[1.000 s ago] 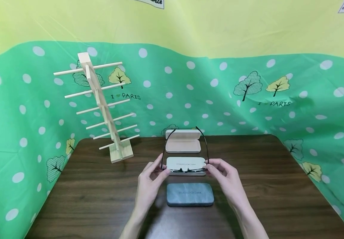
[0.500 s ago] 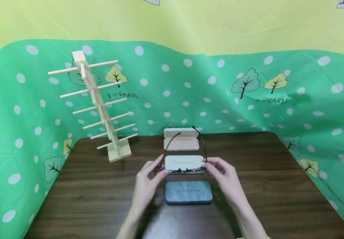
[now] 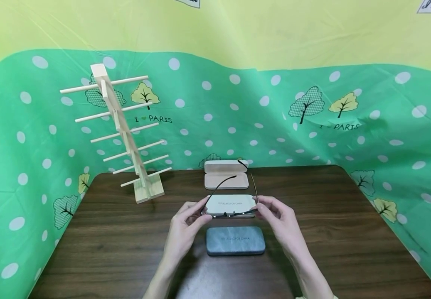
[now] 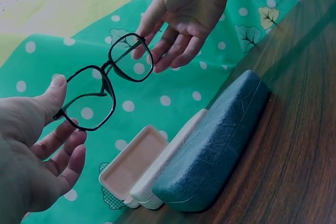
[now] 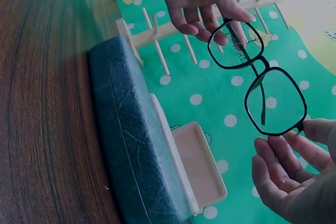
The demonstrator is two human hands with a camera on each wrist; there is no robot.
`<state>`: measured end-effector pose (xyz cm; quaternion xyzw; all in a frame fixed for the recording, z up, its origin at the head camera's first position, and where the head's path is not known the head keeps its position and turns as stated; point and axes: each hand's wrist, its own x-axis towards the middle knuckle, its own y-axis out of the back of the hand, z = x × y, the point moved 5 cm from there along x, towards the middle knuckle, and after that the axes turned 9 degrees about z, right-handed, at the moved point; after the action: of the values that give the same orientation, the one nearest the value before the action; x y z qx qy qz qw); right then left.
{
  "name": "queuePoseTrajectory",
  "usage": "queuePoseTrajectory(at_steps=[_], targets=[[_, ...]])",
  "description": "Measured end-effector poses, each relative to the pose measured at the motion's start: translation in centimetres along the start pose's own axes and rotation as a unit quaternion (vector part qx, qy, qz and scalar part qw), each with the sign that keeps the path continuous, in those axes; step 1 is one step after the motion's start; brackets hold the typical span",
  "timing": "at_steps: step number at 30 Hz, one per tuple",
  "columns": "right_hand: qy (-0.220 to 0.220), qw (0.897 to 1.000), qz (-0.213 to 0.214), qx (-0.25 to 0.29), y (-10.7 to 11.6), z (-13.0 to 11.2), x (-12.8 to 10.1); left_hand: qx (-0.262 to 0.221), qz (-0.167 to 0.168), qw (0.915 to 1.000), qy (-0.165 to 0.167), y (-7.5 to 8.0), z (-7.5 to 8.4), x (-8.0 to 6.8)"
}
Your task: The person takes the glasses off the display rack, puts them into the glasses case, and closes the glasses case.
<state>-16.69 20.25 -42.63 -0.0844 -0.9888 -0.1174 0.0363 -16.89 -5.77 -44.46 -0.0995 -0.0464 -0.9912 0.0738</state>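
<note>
Black-framed eyeglasses are held in the air over the table by both hands. My left hand pinches their left hinge corner between thumb and finger. At the opposite corner, my right hand pinches the frame the same way. The left temple slants inward, while the right one points away and tilts slightly in. Beneath and just beyond the glasses lies a shut white case. Nearer to me is a blue-grey glasses case, also shut. Behind them an open case with a pale pink lining faces me.
A wooden rack with several pairs of pegs stands on the left of the table. The brown wood-grain table ends at the back against a green and yellow printed cloth.
The left temple has swung inward and lower, and the right temple's tip has shifted a little inward. Both hands keep their grip in nearly the same place. The view has moved slightly.
</note>
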Motion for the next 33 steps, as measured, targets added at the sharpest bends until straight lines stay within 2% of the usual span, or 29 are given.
queuePoseTrajectory(at_steps=[8,14,23,33], targets=[[0.008,1.000,-0.006,-0.022,-0.01,0.00,-0.05,-0.024,0.010,0.9996,0.006,-0.05,-0.15,-0.02],[0.024,0.997,0.001,-0.069,0.01,-0.10,-0.07,-0.042,0.018,0.9989,0.007,0.00,-0.29,-0.01],[0.038,0.995,0.009,-0.088,0.13,-0.18,-0.02,-0.026,-0.002,0.9996,-0.009,-0.12,0.01,-0.05],[0.040,0.994,0.011,-0.098,0.26,-0.32,0.00,0.008,-0.018,0.9988,-0.044,-0.18,0.60,-0.34]])
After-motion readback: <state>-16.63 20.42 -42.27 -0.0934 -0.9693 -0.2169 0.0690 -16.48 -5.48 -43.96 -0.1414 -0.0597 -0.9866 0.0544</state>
